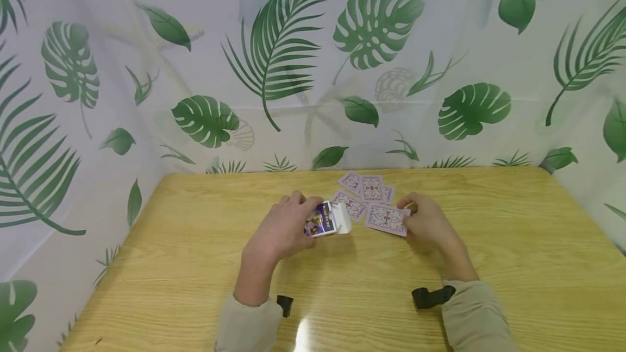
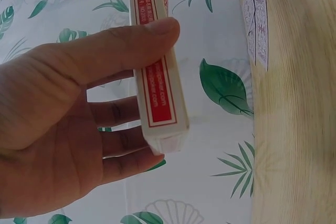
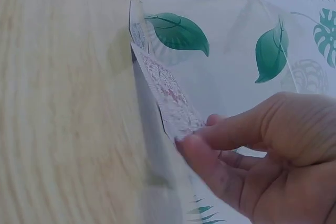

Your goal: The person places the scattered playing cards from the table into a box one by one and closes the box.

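Note:
My left hand (image 1: pixel 286 226) grips a playing card box (image 1: pixel 320 219), thumb along one narrow side and fingers around the other. In the head view the box's white flap (image 1: pixel 342 218) stands open toward the right. The left wrist view shows its red and white side (image 2: pixel 157 87). With thumb and fingers my right hand (image 1: pixel 430 220) pinches the right edge of a playing card (image 1: pixel 386 219), patterned back facing up. In the right wrist view this card (image 3: pixel 167 90) is tilted, its held end raised off the table. Several more cards (image 1: pixel 371 188) lie face down just behind it.
The wooden table (image 1: pixel 171 276) ends at a leaf-printed cloth (image 1: pixel 293 140) along the back and left. Each wrist wears a black strap or mount (image 1: pixel 432 297) near the sleeve.

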### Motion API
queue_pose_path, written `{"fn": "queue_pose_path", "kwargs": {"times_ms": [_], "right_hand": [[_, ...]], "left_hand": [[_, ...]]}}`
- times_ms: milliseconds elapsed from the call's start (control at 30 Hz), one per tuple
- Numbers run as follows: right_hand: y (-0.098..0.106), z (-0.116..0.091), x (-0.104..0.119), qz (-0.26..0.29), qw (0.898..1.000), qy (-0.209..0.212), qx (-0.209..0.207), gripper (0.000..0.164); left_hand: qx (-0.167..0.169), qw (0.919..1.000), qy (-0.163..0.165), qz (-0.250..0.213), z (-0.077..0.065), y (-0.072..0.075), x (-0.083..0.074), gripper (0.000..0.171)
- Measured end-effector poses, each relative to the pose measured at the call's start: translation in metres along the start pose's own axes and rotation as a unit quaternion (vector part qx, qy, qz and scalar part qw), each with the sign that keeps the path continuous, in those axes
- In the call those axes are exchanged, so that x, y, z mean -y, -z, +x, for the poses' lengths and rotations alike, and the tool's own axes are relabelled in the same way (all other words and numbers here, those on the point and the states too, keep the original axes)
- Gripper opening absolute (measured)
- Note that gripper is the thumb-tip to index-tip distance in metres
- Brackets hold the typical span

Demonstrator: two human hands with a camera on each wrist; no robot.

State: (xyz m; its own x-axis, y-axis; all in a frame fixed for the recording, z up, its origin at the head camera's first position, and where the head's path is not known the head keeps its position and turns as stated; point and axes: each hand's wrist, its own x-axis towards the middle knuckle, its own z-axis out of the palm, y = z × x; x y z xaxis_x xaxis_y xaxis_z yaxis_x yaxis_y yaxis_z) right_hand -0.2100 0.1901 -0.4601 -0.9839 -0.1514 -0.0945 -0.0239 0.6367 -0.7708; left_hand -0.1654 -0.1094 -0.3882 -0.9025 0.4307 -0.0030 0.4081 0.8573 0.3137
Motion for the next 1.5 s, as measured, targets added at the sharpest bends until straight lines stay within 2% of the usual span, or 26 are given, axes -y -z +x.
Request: {"fn": "queue_pose_path", "kwargs": {"times_ms": [200, 400, 567, 767, 900, 1300, 1500], "right_hand": [[0.006, -0.002, 0.006, 0.033, 0.997, 0.03, -0.061, 0.018], [0.011, -0.006, 0.02, 0.049, 0.992, 0.062, -0.099, 0.019], [0.016, -0.012, 0.034, 0.082, 0.989, 0.087, -0.088, 0.02], [0.019, -0.02, 0.05, 0.13, 0.988, 0.065, -0.057, 0.022], [0.019, -0.025, 0.057, 0.146, 0.986, 0.065, -0.037, 0.021], [0.009, -0.031, 0.068, 0.12, 0.987, 0.106, -0.008, 0.015], [0.006, -0.031, 0.07, 0.111, 0.988, 0.107, -0.004, 0.014]], "left_hand": [[-0.005, 1.0, -0.004, 0.0, 0.0, -0.001, 0.0, 0.076], [-0.004, 1.0, -0.001, 0.004, 0.0, -0.001, -0.001, 0.076], [-0.006, 1.0, -0.004, 0.004, 0.001, 0.0, -0.001, 0.077], [-0.003, 1.0, -0.002, 0.004, 0.001, 0.0, -0.001, 0.077], [-0.002, 1.0, 0.0, 0.003, 0.001, 0.0, -0.001, 0.077], [0.003, 0.9999, -0.008, 0.014, -0.001, 0.001, -0.004, 0.079], [0.007, 0.9998, -0.01, 0.016, -0.003, 0.001, -0.006, 0.08]]}}
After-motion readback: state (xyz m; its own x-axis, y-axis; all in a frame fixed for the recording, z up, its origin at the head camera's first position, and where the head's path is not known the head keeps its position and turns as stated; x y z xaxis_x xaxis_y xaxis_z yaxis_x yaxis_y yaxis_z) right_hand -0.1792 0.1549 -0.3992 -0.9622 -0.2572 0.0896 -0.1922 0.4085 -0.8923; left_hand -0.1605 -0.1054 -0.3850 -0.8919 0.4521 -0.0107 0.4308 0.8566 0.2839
